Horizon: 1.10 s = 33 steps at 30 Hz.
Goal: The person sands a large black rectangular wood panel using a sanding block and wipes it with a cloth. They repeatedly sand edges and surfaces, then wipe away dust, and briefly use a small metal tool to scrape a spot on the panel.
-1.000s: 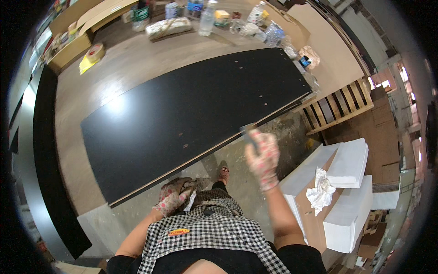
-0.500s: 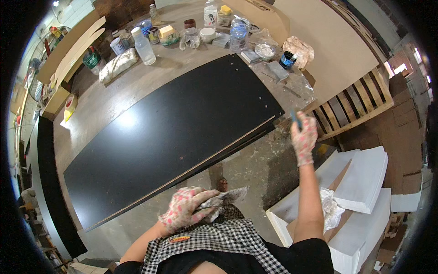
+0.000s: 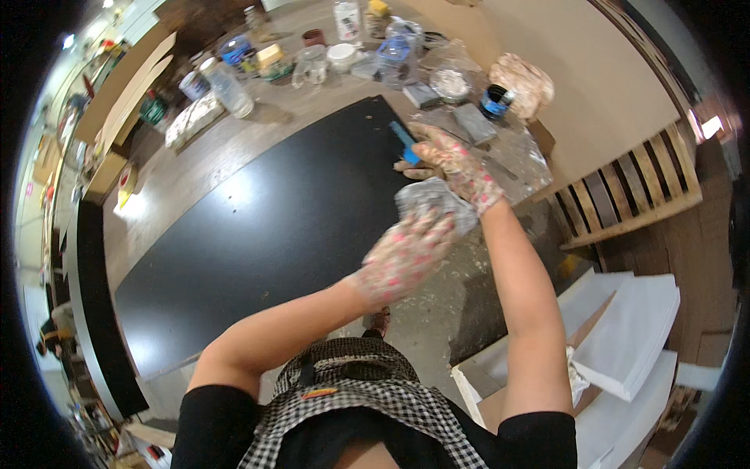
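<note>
A large black panel [image 3: 258, 211] with one curved edge lies on the table. Over its right end my left hand [image 3: 406, 258], in a white glove with pink spots, is closed on a crumpled grey cloth [image 3: 422, 195]. Just beyond the cloth, my right hand [image 3: 461, 166], gloved the same way, grips a slim blue tool [image 3: 403, 137] that points away to the left; its exact kind is unclear. The cloth sits close against the right hand's wrist, and motion blurs the left hand.
Along the table's far side stand a clear bottle [image 3: 226, 87], a white-lidded tub [image 3: 341, 56], a plastic jug [image 3: 397, 61] and a dark open can [image 3: 494, 102]. Yellow tape [image 3: 126, 186] lies at left. White panels [image 3: 625, 336] are stacked at lower right, below a slatted wooden pallet [image 3: 633, 187].
My left hand has swung up from the apron with the cloth to the panel's right end. My right hand has moved left with the blue tool, over the panel's corner.
</note>
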Each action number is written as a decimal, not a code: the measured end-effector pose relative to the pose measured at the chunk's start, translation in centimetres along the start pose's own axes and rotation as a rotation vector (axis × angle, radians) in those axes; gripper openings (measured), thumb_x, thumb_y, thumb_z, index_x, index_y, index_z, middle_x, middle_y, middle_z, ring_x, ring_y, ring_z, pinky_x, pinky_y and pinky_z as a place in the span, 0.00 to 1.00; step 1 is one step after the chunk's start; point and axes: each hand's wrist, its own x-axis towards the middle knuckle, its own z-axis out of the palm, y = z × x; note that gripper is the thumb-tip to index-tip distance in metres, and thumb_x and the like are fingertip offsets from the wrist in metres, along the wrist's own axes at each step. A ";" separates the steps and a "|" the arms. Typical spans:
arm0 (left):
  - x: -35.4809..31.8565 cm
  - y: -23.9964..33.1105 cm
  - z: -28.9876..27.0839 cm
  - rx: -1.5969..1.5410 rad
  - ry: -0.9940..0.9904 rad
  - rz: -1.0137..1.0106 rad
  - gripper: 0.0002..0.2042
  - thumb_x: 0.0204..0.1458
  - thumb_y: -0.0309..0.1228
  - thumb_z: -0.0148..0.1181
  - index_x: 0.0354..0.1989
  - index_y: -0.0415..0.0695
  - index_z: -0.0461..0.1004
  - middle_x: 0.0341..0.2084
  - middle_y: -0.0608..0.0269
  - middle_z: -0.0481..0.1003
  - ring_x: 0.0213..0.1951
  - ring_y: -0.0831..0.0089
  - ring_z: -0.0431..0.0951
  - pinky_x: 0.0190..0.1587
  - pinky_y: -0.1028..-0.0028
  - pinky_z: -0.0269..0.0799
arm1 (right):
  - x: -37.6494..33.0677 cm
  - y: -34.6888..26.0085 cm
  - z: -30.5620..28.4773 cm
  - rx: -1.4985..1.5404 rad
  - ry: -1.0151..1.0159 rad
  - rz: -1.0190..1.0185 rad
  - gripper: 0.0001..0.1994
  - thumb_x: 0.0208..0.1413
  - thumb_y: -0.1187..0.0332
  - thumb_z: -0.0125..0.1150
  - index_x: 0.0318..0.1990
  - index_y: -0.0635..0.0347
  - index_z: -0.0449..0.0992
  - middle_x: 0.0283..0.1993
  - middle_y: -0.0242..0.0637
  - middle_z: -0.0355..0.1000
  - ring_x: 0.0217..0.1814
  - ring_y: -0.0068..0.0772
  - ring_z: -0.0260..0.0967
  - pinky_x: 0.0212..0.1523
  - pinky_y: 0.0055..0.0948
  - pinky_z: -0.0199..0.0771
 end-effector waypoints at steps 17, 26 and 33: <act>-36.1 1.2 -0.4 0.146 -0.027 -0.641 0.28 0.58 0.37 0.50 0.68 0.55 0.57 0.70 0.61 0.52 0.70 0.59 0.52 0.71 0.56 0.48 | -0.6 -0.9 1.3 -0.387 0.228 0.008 0.27 0.64 0.55 0.52 0.64 0.63 0.62 0.54 0.41 0.71 0.49 0.34 0.76 0.49 0.26 0.78; -67.9 1.1 0.8 0.365 0.154 -1.452 0.30 0.48 0.20 0.55 0.63 0.46 0.63 0.63 0.50 0.63 0.64 0.54 0.64 0.66 0.58 0.57 | -0.3 0.5 -1.8 -0.374 0.420 -0.075 0.27 0.65 0.59 0.51 0.63 0.71 0.60 0.59 0.48 0.65 0.60 0.46 0.68 0.63 0.36 0.68; -71.8 -4.7 -8.3 -0.046 1.393 -1.649 0.22 0.58 0.28 0.57 0.62 0.45 0.65 0.56 0.57 0.71 0.58 0.66 0.70 0.62 0.62 0.66 | 0.6 2.9 -1.8 -0.876 0.963 -0.377 0.28 0.64 0.56 0.52 0.62 0.70 0.63 0.63 0.50 0.62 0.63 0.43 0.63 0.62 0.36 0.64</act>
